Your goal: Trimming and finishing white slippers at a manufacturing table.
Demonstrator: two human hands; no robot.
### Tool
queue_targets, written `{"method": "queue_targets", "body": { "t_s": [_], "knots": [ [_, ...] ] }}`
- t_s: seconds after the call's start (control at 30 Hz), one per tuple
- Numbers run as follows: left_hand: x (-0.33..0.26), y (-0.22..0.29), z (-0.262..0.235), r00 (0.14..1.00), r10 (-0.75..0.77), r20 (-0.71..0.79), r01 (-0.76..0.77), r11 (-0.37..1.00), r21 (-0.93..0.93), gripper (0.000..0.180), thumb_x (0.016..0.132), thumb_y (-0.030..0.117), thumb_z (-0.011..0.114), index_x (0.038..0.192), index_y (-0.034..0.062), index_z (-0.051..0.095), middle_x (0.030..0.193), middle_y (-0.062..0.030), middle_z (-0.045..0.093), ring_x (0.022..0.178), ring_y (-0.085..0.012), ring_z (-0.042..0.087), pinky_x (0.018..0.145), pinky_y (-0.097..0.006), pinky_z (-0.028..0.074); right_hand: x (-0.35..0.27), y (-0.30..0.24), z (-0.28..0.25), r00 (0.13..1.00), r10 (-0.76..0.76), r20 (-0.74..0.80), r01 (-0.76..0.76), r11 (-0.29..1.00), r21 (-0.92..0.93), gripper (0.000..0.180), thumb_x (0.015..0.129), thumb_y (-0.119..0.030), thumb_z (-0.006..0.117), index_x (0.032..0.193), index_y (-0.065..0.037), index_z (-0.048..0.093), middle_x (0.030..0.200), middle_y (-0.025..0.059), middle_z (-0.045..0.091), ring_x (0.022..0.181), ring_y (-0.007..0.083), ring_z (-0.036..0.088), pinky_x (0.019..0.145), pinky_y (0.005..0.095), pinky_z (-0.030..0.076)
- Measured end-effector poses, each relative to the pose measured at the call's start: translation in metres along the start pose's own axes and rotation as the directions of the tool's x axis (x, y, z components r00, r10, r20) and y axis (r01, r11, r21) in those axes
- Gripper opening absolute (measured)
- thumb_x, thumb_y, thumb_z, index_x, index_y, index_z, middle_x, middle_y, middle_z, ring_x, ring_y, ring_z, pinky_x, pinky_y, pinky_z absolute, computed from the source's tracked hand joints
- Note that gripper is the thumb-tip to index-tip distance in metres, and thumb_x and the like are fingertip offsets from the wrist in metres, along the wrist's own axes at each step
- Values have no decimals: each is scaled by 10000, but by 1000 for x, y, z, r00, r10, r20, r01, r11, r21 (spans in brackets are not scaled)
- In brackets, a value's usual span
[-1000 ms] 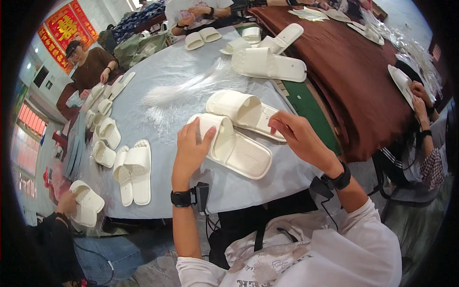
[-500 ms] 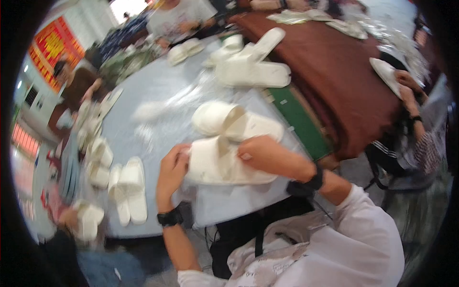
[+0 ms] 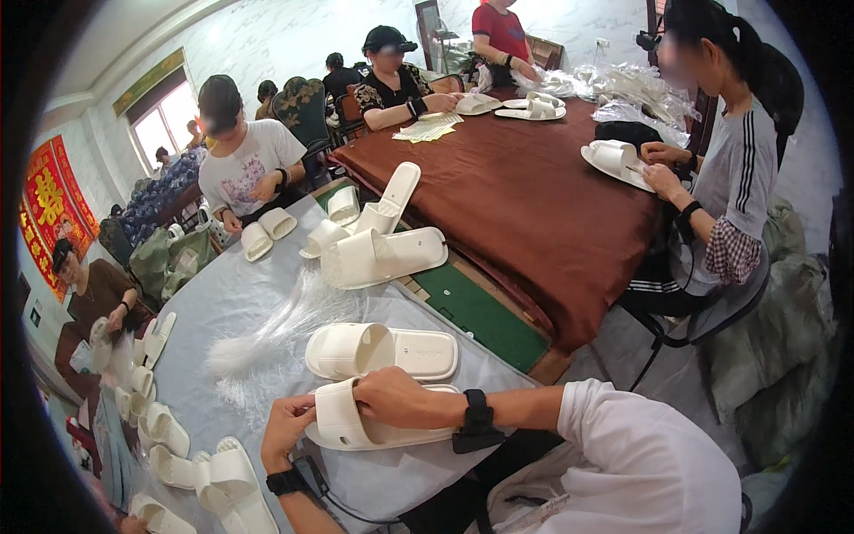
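Note:
A white slide slipper (image 3: 340, 420) lies near the table edge, its broad strap to the left and its heel end to the right. My left hand (image 3: 286, 429) is closed at the strap's toe-side edge, some fingertips hidden behind it. My right hand (image 3: 400, 398) is over the footbed, its curled fingers tucked at the strap's opening; what they pinch, if anything, is hidden. Just beyond, a second white slipper (image 3: 427, 353) lies parallel, untouched. A bundle of thin clear plastic strands (image 3: 245, 356) is spread on the grey-covered table (image 3: 391, 485) to the left.
Several white slippers (image 3: 382, 256) are stacked farther back, and more slippers (image 3: 233, 485) line the left side. A brown-covered table (image 3: 498, 196) adjoins, with a green strip (image 3: 485, 311) between. A person at the right works on a slipper (image 3: 616, 160); others sit or stand around the tables.
The view has tilted up and sharpened, showing more of the room and co-workers. Both hands stay at the same slipper; my right hand is now closer to its strap.

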State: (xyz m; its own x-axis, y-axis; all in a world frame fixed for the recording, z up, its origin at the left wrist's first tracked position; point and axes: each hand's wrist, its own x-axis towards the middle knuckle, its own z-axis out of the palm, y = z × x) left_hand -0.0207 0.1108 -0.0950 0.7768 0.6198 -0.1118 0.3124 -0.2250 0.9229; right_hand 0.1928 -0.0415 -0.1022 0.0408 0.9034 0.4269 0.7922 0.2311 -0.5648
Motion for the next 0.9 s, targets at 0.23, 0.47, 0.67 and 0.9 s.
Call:
{"method": "queue_targets", "body": {
  "t_s": [0.23, 0.47, 0.67, 0.9],
  "knots": [
    [-10, 3, 3, 1000, 14, -10, -15, 991, -130, 238, 901, 19, 728, 1133, -26, 755, 954, -40, 760, 787, -79, 672, 693, -247, 542, 7, -3, 2, 995, 52, 85, -38, 987, -155, 135, 796, -143, 676, 773, -21, 729, 715, 222, 680, 663, 404, 680, 655, 500, 543],
    [-10, 0, 11, 996, -34, -80, 20, 986, -167, 232, 917, 25, 707, 1139, -27, 752, 943, -37, 759, 807, -81, 670, 734, -240, 533, 5, -6, 4, 991, -18, 133, 36, 991, -130, 133, 749, -121, 717, 769, 11, 721, 784, 218, 699, 708, 415, 689, 670, 506, 546],
    [-13, 0, 9, 996, -67, -63, 60, 993, -105, 229, 937, 24, 679, 1149, -35, 745, 951, -26, 746, 844, -78, 663, 786, -243, 528, 3, -5, 0, 983, -11, 181, 24, 997, -72, 140, 741, -118, 721, 792, 13, 719, 793, 217, 698, 714, 414, 688, 684, 504, 550],
    [-18, 11, 5, 997, -71, 36, 74, 992, -106, 276, 938, 19, 661, 1200, -49, 713, 1003, -48, 748, 853, -89, 677, 777, -252, 538, -1, 8, 8, 994, -81, 74, 79, 996, 30, 185, 740, -132, 729, 871, -2, 713, 804, 218, 692, 703, 413, 679, 671, 506, 538]
  ]
}}
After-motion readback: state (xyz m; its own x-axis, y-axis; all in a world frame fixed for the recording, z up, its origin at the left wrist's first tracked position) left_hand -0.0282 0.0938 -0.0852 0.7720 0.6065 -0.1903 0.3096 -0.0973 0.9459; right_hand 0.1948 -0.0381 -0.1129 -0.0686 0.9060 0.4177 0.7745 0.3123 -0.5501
